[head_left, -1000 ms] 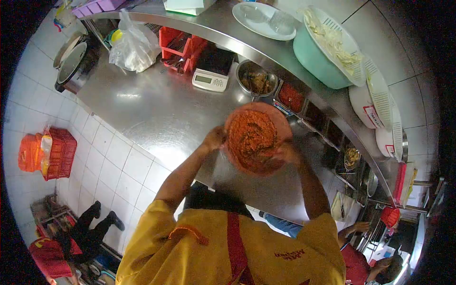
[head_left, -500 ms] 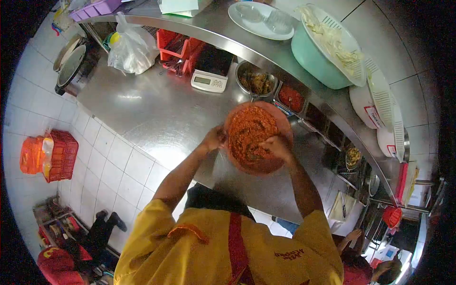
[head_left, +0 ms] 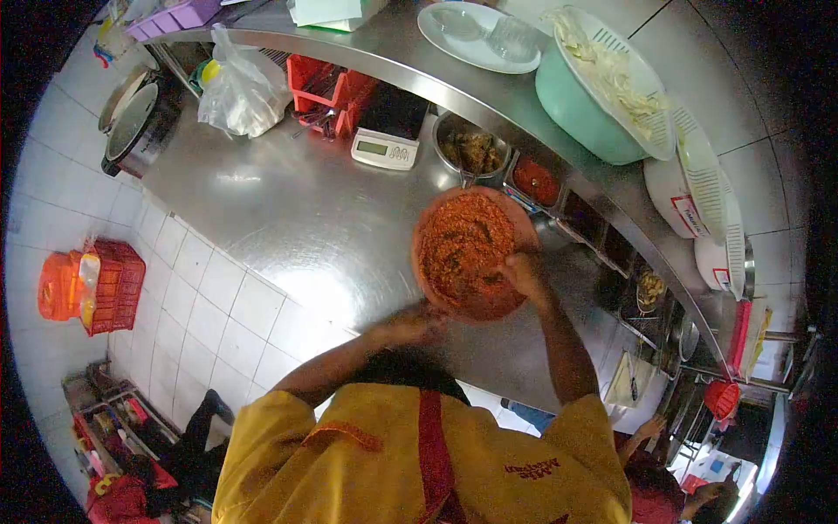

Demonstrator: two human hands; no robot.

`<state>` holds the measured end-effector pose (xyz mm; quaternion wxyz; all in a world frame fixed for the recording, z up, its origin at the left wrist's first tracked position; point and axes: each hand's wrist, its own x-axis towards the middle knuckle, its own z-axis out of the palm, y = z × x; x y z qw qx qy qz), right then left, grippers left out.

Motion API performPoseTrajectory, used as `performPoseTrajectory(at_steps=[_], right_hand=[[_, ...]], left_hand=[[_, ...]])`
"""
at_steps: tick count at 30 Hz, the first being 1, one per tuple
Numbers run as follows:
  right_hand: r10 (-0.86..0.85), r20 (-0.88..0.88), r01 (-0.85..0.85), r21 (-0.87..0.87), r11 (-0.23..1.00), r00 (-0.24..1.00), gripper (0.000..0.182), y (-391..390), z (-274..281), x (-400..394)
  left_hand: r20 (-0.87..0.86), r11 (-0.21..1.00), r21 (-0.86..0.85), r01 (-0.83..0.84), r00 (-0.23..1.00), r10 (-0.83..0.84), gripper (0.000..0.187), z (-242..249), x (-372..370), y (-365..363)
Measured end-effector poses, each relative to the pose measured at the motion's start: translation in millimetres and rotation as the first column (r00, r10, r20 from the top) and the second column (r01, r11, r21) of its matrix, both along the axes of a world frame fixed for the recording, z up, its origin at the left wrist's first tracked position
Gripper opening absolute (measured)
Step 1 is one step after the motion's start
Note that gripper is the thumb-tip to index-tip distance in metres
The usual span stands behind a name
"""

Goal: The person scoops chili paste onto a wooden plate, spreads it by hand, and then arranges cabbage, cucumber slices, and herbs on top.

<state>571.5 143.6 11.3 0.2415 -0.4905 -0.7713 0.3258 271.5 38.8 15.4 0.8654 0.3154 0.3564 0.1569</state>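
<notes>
A wide reddish-brown bowl of chunky red chili paste, streaked with darker bits, stands on the steel counter in front of me. My right hand is closed over the right part of the paste; whatever its fingers hold is hidden. Smeared by motion, my left hand is by the bowl's near left rim, and its fingers cannot be made out clearly. Just behind the bowl stands a metal pot of brownish food, beside a small container of red sauce.
On the steel counter are a digital scale, red bins and a plastic bag. A raised shelf holds a green tub of shredded vegetable and a white plate. Other people work at lower left and lower right.
My left hand has moved from the bowl's left side toward me, to its near rim. My right hand has shifted slightly right over the paste. The person at lower left has moved lower.
</notes>
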Motion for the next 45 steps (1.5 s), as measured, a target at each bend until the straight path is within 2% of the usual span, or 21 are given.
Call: performPoseTrajectory(at_steps=[2, 5, 6, 8, 9, 10, 12, 14, 15, 17, 19, 21, 26, 29, 32, 36, 38, 40, 42, 44, 45], right_hand=[[0.001, 0.123, 0.017, -0.150, 0.989, 0.992, 0.044, 8.5, 1.0, -17.1], [0.254, 0.152, -0.183, -0.373, 0.909, 0.955, 0.043, -5.0, 17.8, -36.8], [0.331, 0.339, -0.146, -0.470, 0.870, 0.881, 0.042, -4.4, 76.4, -38.1], [0.213, 0.134, -0.131, -0.454, 0.881, 0.968, 0.041, 3.2, 62.8, 23.2], [0.147, 0.026, -0.120, -0.447, 0.886, 0.989, 0.041, 6.5, 46.0, 43.3], [-0.029, -0.111, 0.000, -0.247, 0.969, 0.993, 0.039, 11.0, 10.2, 46.0], [-0.190, -0.230, 0.191, -0.019, 0.982, 0.955, 0.037, 13.5, -41.3, 34.1], [-0.107, 0.109, 0.118, -0.092, 0.989, 0.988, 0.036, 0.1, -5.9, -13.7], [0.039, 0.373, 0.050, -0.225, 0.973, 0.927, 0.035, -7.6, 35.0, -36.1], [0.218, 0.406, -0.169, -0.152, 0.974, 0.887, 0.036, -23.2, 89.4, -39.5], [0.122, 0.434, -0.063, -0.147, 0.987, 0.893, 0.038, -20.4, 92.8, -33.9], [-0.244, 0.463, 0.366, -0.193, 0.910, 0.852, 0.040, -2.2, 65.6, -24.3], [0.095, 0.370, -0.048, -0.136, 0.990, 0.924, 0.041, -21.2, 51.5, -73.4], [0.076, 0.430, -0.069, -0.033, 0.997, 0.900, 0.043, -9.8, 35.7, -57.8], [-0.222, 0.357, 0.218, 0.053, 0.975, 0.907, 0.047, 13.1, 23.4, -81.3], [0.317, 0.371, -0.269, -0.176, 0.947, 0.873, 0.044, -7.5, 17.9, -92.2], [0.080, 0.190, -0.063, -0.092, 0.994, 0.979, 0.042, 12.4, -2.8, -68.1], [-0.118, 0.565, 0.229, -0.131, 0.965, 0.817, 0.040, 10.0, 74.5, -97.6], [0.039, 0.430, 0.036, -0.165, 0.986, 0.902, 0.040, -5.6, 65.5, -122.5], [0.245, 0.339, -0.163, -0.251, 0.954, 0.908, 0.041, -16.6, 47.6, -118.5], [0.231, 0.334, -0.191, -0.148, 0.970, 0.914, 0.042, -15.0, 36.5, -94.9]], left_hand=[[0.063, 0.964, -0.178, -0.198, 0.975, 0.212, 0.051, -9.8, 17.4, -5.4], [0.082, 0.969, -0.010, -0.248, 0.965, 0.248, 0.043, -31.3, 20.9, -5.8], [0.110, 0.954, -0.040, -0.297, 0.948, 0.300, 0.043, -43.0, 22.6, -9.3], [0.160, 0.914, -0.109, -0.391, 0.901, 0.404, 0.041, -69.8, 26.0, -17.5], [0.034, 0.898, 0.378, -0.227, 0.972, 0.231, 0.042, -87.7, 21.2, -14.2], [-0.166, 0.662, 0.748, 0.043, 0.978, 0.124, 0.042, -106.4, 10.2, -5.7], [-0.263, 0.626, 0.768, 0.137, 0.958, 0.112, 0.042, -93.2, -9.0, 6.6], [-0.057, 0.963, 0.104, -0.249, 0.965, 0.256, 0.041, -20.4, -31.6, 16.2], [-0.084, 0.960, 0.162, -0.227, 0.967, 0.242, 0.040, -34.6, -43.9, 22.6], [-0.139, 0.946, 0.271, -0.179, 0.965, 0.223, 0.039, -74.0, -65.5, 32.9], [-0.134, 0.911, 0.221, -0.347, 0.915, 0.381, 0.036, -44.0, -72.9, 38.9], [-0.122, 0.873, 0.194, -0.448, 0.872, 0.474, 0.033, -13.4, -72.8, 37.0], [-0.025, 0.845, 0.124, -0.520, 0.850, 0.526, 0.031, -31.2, -61.4, 19.3], [-0.114, 0.870, 0.243, -0.428, 0.879, 0.464, 0.038, -31.7, -61.5, 20.9], [-0.025, 0.814, 0.354, -0.461, 0.865, 0.500, 0.040, -36.7, -58.1, 15.8], [-0.017, 0.857, 0.249, -0.451, 0.883, 0.469, 0.041, -26.2, -66.2, 23.3], [-0.158, 0.840, 0.409, -0.356, 0.879, 0.450, 0.039, -37.9, -65.1, 22.8], [-0.174, 0.791, 0.551, -0.266, 0.890, 0.421, 0.039, -71.1, -66.0, 24.8], [-0.071, 0.805, 0.484, -0.344, 0.901, 0.427, 0.039, -75.7, -68.6, 25.7], [0.145, 0.836, 0.147, -0.528, 0.848, 0.510, 0.039, -63.6, -69.8, 25.3], [0.120, 0.828, 0.214, -0.519, 0.855, 0.505, 0.039, -80.7, -70.4, 29.7]])
